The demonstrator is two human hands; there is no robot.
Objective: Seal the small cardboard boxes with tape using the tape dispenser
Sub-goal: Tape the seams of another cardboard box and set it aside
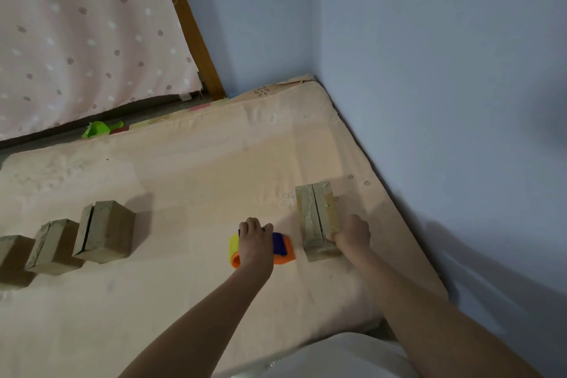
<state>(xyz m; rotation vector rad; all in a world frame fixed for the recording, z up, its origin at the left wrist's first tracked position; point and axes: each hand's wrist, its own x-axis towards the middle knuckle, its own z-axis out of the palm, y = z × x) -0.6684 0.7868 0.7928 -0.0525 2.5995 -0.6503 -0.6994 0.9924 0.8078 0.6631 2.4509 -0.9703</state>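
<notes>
Left grip around tape dispenser, right grip clasping box lengthwise away.

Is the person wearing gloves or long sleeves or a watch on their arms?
No. The left hand and right hand are bare, with no gloves, rings or watch showing. Both forearms are bare too, with no sleeves in sight as far as the picture's lower edge.

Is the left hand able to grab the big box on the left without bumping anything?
Probably yes, once free. The left hand is on the tape dispenser now, and only bare mattress lies between it and that box. The box with the right hand on it is on the other side.
</notes>
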